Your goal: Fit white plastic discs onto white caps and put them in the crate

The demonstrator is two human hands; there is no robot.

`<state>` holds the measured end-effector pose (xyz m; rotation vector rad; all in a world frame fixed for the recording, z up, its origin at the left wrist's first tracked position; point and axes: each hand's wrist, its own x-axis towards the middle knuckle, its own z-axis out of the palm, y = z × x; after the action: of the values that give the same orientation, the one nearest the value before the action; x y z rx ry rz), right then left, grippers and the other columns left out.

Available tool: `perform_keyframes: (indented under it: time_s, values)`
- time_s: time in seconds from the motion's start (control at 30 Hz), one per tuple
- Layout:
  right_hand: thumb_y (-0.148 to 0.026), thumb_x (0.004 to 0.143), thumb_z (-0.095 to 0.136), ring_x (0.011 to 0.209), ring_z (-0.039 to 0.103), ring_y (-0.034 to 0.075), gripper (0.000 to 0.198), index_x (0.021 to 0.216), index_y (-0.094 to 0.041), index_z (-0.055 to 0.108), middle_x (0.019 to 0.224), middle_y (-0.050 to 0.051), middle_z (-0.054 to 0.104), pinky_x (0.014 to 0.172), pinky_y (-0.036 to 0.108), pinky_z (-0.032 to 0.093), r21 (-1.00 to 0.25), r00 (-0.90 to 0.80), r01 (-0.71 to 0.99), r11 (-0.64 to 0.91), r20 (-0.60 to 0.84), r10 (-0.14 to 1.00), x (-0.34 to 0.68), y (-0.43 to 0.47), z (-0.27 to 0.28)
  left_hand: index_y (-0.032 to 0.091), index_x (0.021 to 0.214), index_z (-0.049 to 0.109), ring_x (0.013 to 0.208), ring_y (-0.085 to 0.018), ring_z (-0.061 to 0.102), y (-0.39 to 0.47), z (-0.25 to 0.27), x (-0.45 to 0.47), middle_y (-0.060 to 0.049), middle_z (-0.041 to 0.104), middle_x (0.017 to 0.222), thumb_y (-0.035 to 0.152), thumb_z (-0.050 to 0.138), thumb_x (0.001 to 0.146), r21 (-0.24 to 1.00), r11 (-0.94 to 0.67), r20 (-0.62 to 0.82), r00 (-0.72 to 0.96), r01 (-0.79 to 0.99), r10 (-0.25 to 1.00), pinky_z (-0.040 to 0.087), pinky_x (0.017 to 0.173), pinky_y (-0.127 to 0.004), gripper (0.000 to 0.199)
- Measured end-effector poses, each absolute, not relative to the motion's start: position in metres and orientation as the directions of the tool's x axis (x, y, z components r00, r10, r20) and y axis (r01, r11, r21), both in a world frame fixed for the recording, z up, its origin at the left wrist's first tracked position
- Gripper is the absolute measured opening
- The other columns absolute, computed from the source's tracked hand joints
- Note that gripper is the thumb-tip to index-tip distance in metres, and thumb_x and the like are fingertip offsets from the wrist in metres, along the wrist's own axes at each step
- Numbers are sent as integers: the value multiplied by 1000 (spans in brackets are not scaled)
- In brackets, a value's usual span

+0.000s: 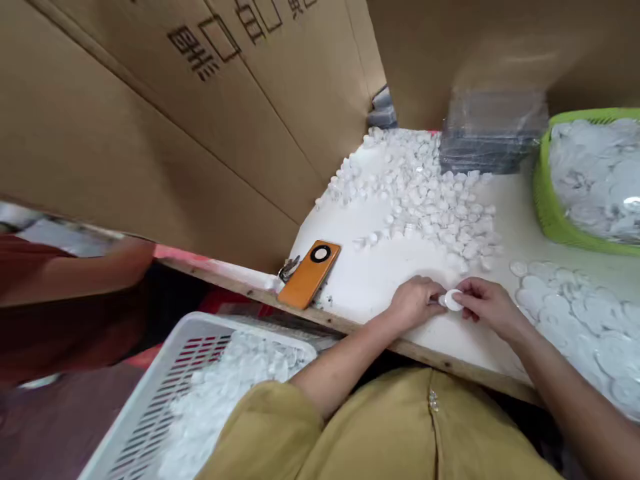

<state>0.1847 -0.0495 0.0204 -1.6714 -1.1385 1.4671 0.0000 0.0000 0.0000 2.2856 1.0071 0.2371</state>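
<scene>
My left hand [416, 301] is closed in a pinch near the table's front edge, around a small whitish piece mostly hidden by the fingers. Facing it, my right hand [489, 305] grips a round white disc [454, 300] between thumb and fingers. The disc meets the piece at my left fingertips; whether they are joined I cannot tell. Beyond my hands spreads a heap of small white caps [425, 200]. Flat, clear-white discs [575, 307] lie in an overlapping layer to the right of my right hand.
An orange phone [310, 275] lies by the table edge, with keys [289, 268] beside it. A green basket [545, 200] of discs stands at right. Plastic-wrapped stacks [493, 133] sit behind. Cardboard [225, 133] walls the left. Below stands a white basket [145, 393]; another person's arm [100, 267] is beyond.
</scene>
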Motion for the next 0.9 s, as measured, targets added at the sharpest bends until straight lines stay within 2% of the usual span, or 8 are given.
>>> perform_keyframes:
  time_s: [0.13, 0.3, 0.77, 0.9]
  values:
    - [-42, 70, 69, 42, 53, 13, 28, 76, -19, 54, 47, -4, 56, 37, 20, 35, -844, 1, 268, -464, -482, 876, 175, -42, 12, 22, 93, 68, 84, -18, 59, 0, -3, 0, -2, 68, 87, 37, 67, 81, 623, -499, -77, 682, 602, 727, 42, 70, -27, 20]
    - [-39, 71, 69, 41, 56, 13, 26, 74, -20, 51, 54, -2, 60, 38, 21, 37, -784, 0, 402, -472, -515, 857, 179, -38, 10, 22, 92, 69, 82, -18, 59, 2, -3, 0, -2, 68, 86, 42, 66, 81, 646, -483, -70, 676, 591, 734, 42, 69, -26, 23]
    - [-39, 76, 64, 41, 56, 12, 25, 75, -21, 48, 55, -4, 60, 42, 21, 39, -748, -67, 477, -462, -554, 830, 177, -32, 12, 22, 94, 69, 86, -20, 60, 5, 0, -3, -3, 69, 89, 46, 62, 83, 648, -473, -110, 688, 597, 718, 44, 70, -28, 27]
    - [-36, 77, 64, 39, 54, 11, 23, 77, -21, 47, 54, -4, 60, 39, 20, 37, -711, -56, 502, -492, -594, 802, 177, -29, 15, 22, 98, 67, 88, -18, 60, 13, 9, -9, -1, 69, 91, 43, 69, 77, 721, -472, -127, 766, 507, 630, 44, 75, -26, 30]
